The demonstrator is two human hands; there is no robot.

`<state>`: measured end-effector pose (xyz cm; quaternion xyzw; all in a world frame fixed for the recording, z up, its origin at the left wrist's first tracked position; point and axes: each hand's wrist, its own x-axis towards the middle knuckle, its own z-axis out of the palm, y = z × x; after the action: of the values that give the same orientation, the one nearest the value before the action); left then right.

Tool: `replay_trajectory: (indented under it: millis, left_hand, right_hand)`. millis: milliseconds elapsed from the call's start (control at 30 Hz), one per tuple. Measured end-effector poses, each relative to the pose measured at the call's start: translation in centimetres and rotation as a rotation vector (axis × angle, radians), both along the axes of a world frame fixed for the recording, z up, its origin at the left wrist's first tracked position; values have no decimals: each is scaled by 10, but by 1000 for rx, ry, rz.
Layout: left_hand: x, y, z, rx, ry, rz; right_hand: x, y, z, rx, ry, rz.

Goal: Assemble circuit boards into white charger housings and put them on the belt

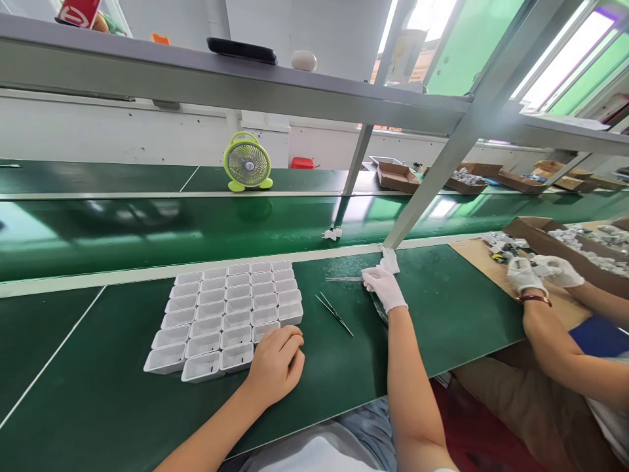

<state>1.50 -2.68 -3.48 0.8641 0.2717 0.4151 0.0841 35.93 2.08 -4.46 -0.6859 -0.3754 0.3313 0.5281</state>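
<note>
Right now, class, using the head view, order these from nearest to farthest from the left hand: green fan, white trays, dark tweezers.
1. White trays: right beside the left hand, mostly to its left.
2. Dark tweezers: to its right, on the bench.
3. Green fan: far back.

The right hand (386,288) wears a white glove (392,296) (pale top (314,455), blue denim (368,427)).

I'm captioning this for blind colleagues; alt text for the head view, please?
A white-gloved right hand pinches a thin, pale item over a green workbench; the bare left hand rests by small white trays. Dark tweezers lie between them, and another person's gloved hands work at right.
</note>
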Motion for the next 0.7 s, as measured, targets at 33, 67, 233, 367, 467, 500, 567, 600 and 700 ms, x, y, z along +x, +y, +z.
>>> replay_trajectory:
  millis: [33, 67, 233, 367, 467, 500, 567, 600, 700]
  left_hand:
    - [0, 0, 0, -1, 2, 0]
    - [0, 0, 1, -2, 3, 1]
    - [0, 0, 1, -2, 10, -5]
    - [0, 0, 0, 0, 10, -6]
    - [0, 0, -1, -3, 11, -6]
    - [0, 0, -1, -4, 12, -6]
    - [0, 0, -1, -5, 13, -6]
    - [0, 1, -1, -4, 14, -5]
    - [0, 1, -1, -1, 11, -2]
  right_hand:
    - [0, 0, 0, 1, -3, 1]
    - [0, 0, 0, 2, -5, 1]
    - [0, 1, -1, -2, -13, -1]
    - [0, 1, -1, -11, -14, -3]
    - [0, 1, -1, -18, -14, 4]
    - [0, 1, -1, -19, -14, 7]
    - [0, 1, -2, -19, -15, 10]
    - [1, 1, -2, -18, -16, 10]
    - [1, 2, -3, -12, -14, 11]
